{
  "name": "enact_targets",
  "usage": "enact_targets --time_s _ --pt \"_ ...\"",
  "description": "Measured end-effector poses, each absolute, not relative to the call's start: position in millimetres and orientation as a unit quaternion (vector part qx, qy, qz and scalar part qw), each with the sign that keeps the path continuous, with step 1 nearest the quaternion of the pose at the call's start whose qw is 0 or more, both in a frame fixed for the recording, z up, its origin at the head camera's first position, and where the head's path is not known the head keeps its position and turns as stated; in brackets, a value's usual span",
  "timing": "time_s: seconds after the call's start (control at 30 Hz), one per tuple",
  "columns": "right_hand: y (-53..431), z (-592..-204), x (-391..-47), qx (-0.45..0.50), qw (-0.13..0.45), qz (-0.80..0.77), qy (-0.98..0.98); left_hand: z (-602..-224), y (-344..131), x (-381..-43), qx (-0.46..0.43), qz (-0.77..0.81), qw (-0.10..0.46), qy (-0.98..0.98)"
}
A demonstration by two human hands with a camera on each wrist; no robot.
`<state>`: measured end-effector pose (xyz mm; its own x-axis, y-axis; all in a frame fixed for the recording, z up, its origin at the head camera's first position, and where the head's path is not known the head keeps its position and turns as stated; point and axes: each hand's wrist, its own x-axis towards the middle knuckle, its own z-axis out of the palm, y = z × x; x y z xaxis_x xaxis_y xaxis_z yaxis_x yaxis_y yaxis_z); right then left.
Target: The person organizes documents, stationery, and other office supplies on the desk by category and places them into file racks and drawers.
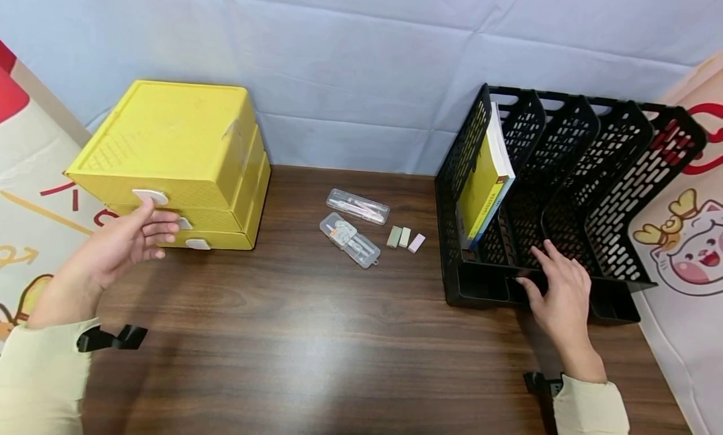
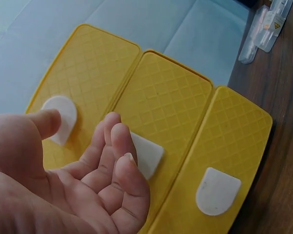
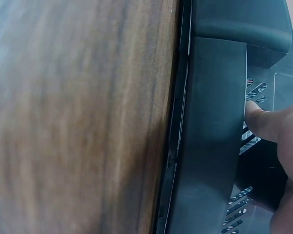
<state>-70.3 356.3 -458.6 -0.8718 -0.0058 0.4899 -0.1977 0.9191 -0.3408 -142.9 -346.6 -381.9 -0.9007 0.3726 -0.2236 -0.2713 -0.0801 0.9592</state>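
Note:
On the left stands a yellow drawer box (image 1: 169,134) with three drawers, each bearing a white pull tab. My left hand (image 1: 127,240) is in front of it with fingers loosely bent and nothing in the palm. Its thumb tip meets the top drawer's white tab (image 2: 63,117), while the fingers overlap the middle tab (image 2: 147,155) in the left wrist view. At the right, my right hand (image 1: 562,297) reaches over the front of a black file rack (image 1: 621,203). Its fingers are spread over the rack's front edge, and the thumb (image 3: 263,122) lies extended by the front compartment.
Yellow and blue books (image 1: 482,184) stand in the rack's leftmost slot. Mid-table lie two clear plastic cases, one (image 1: 358,206) behind the other (image 1: 350,240), beside a green eraser-like block (image 1: 394,236), a pale one (image 1: 405,237) and a pinkish one (image 1: 417,243). A cloth-covered wall (image 1: 361,77) borders the back.

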Motion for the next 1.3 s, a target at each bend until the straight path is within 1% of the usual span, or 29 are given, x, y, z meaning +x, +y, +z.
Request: enact_targets --time_s 0.3,0.6,1.0,1.3 --pt "355 -458 -70 0.052 0.243 0.195 -0.949 -400 -352 -138 0.029 0.715 0.246 0.654" --pt "356 -458 -69 0.052 0.242 0.195 -0.949 -412 -353 -143 0.002 0.673 0.276 0.687" --pt "355 -457 -70 0.052 0.240 0.195 -0.950 -417 -358 -150 0.003 0.695 0.282 0.661" --pt "355 -457 -69 0.053 0.242 0.195 -0.949 -416 -356 -150 -0.018 0.709 0.273 0.650"
